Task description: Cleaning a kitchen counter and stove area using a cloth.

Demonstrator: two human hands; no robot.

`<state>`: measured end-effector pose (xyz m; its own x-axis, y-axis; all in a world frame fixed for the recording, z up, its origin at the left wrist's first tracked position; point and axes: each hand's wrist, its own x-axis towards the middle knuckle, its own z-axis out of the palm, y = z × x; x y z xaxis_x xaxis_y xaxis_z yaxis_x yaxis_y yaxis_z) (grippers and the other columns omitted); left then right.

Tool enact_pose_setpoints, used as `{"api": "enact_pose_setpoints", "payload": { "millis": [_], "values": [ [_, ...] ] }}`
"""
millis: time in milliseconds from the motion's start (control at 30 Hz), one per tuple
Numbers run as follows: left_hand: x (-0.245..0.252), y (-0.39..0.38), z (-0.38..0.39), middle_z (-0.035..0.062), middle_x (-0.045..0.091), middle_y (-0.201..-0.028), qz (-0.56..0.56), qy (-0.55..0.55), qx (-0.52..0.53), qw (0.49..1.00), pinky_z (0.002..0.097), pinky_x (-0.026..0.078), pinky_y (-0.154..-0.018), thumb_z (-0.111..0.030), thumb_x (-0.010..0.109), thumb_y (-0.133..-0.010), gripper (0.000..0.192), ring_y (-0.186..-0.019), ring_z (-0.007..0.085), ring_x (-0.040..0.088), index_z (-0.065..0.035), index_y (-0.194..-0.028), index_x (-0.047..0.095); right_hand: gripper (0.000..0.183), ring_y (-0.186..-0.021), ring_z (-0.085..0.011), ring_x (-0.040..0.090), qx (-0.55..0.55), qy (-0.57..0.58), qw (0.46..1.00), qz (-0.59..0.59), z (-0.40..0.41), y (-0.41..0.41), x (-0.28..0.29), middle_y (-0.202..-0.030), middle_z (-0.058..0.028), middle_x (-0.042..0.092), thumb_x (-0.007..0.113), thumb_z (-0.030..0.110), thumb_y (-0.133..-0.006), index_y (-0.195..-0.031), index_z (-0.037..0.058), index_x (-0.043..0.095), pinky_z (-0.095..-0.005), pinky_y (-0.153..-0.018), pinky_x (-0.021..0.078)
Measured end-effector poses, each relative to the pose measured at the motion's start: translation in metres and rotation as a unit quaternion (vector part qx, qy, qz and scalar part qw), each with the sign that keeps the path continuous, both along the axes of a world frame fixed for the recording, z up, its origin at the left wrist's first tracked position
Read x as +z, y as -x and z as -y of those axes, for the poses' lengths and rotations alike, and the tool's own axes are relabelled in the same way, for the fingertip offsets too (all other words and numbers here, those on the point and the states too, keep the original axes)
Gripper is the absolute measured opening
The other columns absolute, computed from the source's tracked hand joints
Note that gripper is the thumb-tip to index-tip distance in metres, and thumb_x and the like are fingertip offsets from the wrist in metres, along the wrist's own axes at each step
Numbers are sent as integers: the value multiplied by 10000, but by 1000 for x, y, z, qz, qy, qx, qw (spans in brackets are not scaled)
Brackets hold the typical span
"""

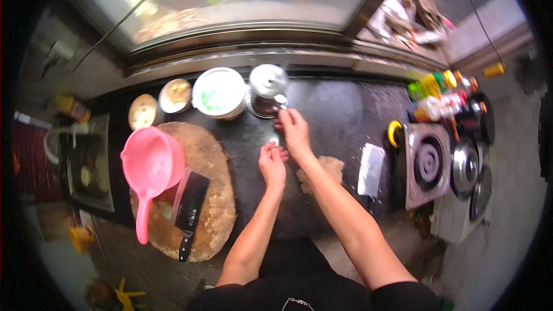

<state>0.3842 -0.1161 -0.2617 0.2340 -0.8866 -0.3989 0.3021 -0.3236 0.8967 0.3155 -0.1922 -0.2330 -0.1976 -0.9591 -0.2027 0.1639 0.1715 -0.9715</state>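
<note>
My right hand (293, 131) reaches toward a shiny metal pot with a lid (268, 84) at the back of the dark countertop; its fingertips are at the pot's lower edge, and whether they touch it I cannot tell. Just left of and nearer than it, my left hand (273, 164) hovers with fingers partly spread, holding nothing visible. A white tub (219, 93) stands left of the pot. A tan cloth (322, 174) lies partly under my right forearm. On the round wooden chopping board (220, 224) at left rest a pink plastic ladle (153, 160) and a black-bladed cleaver (191, 203).
Two bowls (175, 95) (144, 112) stand left of the tub. A sink (93, 164) is at far left. At right are a light-coloured cleaver blade (371, 169), yellow tape (393, 133), a gas stove (427, 164), bottles (432, 86) and a lidded pan (465, 168). A window frame (242, 36) runs behind.
</note>
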Motion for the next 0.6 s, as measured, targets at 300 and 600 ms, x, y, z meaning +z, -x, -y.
{"api": "enact_pose_setpoints", "payload": {
  "millis": [300,600],
  "values": [
    [31,71,-67,179,461,-1329,432,322,-325,777,528,369,-946,-207,622,-837,482,-1193,385,459,-104,-1295,514,377,-1091,-324,564,-86,77,892,-436,-147,117,36,-1236,-173,555,593,144,-833,-1185,16,553,-406,-956,439],
    [21,111,-35,84,607,-1142,235,501,-463,692,398,464,-833,52,597,-651,503,-1028,269,576,-148,-1112,608,593,-1059,-372,516,-145,-257,809,-509,-326,180,2,-1110,-197,511,712,121,-733,-1261,51,450,-428,-911,431]
  ]
}}
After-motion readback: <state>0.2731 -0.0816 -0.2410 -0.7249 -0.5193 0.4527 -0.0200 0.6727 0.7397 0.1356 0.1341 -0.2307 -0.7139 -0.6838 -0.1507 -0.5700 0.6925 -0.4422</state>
